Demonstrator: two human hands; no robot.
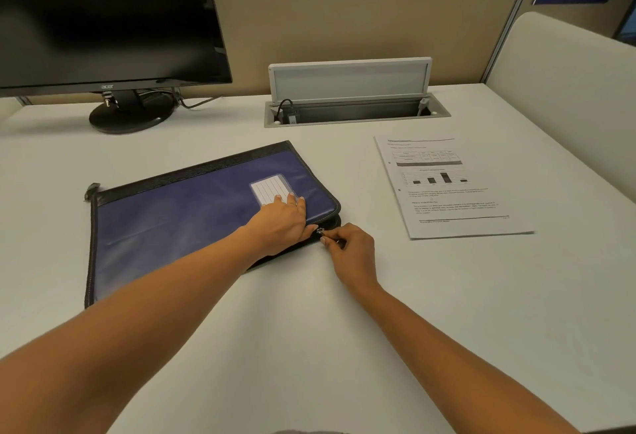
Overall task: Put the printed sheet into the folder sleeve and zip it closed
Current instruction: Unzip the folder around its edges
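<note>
The pale desk (309,347) lies bare toward its near edge. A blue zip folder (179,220) with black edging lies flat at left-centre; the printed sheet (451,189) lies to its right, apart. The left hand (280,222) presses flat on the folder's corner, fingers spread. The right hand (351,249) pinches the zipper pull (320,231).

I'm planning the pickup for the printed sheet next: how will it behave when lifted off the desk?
The printed sheet lies flat on the desk and looks very thin, so it will probably flop and bend if held by one edge. Flush against the smooth surface, it may slide rather than lift; an edge probably needs catching first. Likely very light.
</note>
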